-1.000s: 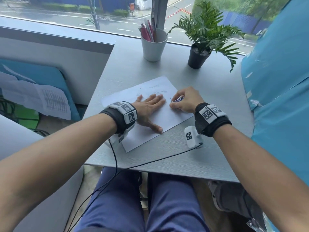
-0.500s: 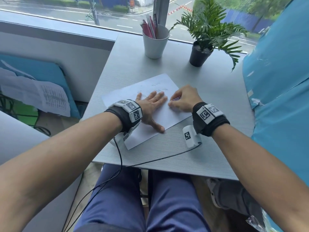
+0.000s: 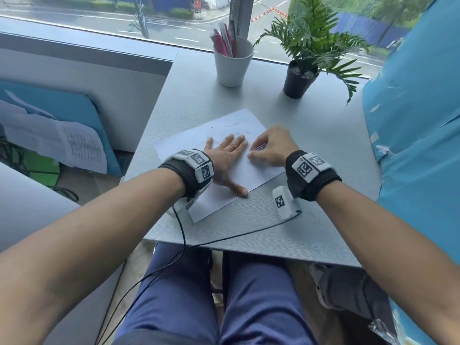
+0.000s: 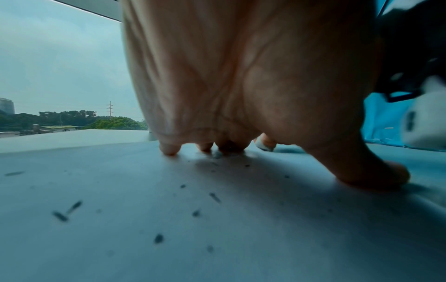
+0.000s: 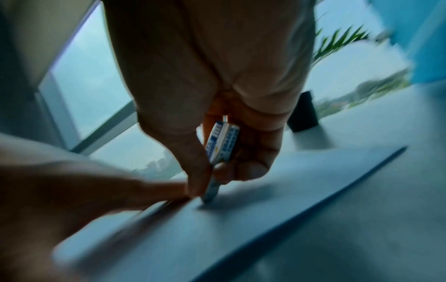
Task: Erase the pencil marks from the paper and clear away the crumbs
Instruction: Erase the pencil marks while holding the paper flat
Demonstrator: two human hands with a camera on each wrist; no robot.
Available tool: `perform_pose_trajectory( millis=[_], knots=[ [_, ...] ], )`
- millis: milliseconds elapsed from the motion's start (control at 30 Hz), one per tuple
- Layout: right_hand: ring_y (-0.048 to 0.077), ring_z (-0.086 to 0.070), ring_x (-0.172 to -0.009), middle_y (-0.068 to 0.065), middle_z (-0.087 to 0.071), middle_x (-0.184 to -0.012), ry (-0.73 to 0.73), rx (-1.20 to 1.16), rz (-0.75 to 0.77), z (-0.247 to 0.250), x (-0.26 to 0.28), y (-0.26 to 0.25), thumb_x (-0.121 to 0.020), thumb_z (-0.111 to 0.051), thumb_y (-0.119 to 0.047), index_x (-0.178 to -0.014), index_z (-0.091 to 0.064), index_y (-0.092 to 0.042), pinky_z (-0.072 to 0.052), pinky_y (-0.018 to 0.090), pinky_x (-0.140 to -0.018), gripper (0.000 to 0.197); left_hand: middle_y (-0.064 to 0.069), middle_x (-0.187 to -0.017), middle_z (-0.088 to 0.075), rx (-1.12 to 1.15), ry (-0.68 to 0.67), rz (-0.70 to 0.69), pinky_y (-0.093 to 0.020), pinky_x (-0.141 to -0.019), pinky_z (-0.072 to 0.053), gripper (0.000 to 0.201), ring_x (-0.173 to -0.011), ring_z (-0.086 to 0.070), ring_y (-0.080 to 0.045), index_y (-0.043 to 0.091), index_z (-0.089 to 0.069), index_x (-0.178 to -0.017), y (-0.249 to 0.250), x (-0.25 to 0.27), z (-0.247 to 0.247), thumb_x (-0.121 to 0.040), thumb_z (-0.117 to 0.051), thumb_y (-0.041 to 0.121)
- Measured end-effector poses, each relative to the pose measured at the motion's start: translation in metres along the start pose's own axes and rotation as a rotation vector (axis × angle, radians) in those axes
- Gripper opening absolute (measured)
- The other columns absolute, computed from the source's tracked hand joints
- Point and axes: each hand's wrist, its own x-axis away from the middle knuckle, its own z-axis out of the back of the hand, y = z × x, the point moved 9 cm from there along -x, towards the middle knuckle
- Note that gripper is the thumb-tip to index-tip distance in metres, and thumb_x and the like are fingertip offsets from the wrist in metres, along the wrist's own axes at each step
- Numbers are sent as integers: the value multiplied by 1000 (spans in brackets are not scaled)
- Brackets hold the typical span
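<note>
A pale grey, wood-grained counter [image 3: 311, 135] stood against a wide window that looked onto a wet road and trees, with blue sheeting along its right edge. Near the counter's far edge stood a white plastic cup [image 3: 232, 63] holding pink and white pens, and to its right a black pot [image 3: 297, 82] with a green fern. A white sheet of paper [image 3: 251, 175] lay askew at the counter's middle, faint pencil marks [image 3: 232, 125] toward its far corner and dark eraser crumbs [image 4: 158, 238] scattered on it. The left hand [image 3: 227, 158] lay flat, its grip released, fingers spread on the paper. The right hand [image 3: 272, 146], grip clenched, pinched a white eraser in a blue-printed sleeve [image 5: 220, 147], tip down on the paper just beside the left fingers.
</note>
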Motion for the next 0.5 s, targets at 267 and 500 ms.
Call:
perform_pose_trajectory(
  millis=[267, 500],
  knots=[
    [8, -65, -74, 2, -76, -79, -57, -6, 30, -11, -1, -8, -70, -82, -29, -82, -80, -18, -48, 17, -69, 17, 6, -161, 28, -16, -13, -12, -61, -116, 14, 143, -148, 25, -17, 19, 21, -155, 1, 2, 0, -61, -66, 84],
    [15, -65, -89, 4, -74, -93, 105, -52, -132, 19, -5, 31, -76, -80, -29, -90, -78, -15, -44, 18, -80, 20, 4, -161, 29, -36, -8, -33, -61, -117, 13, 141, -148, 25, -17, 21, 20, -155, -2, 4, -1, -62, -62, 86]
  ],
)
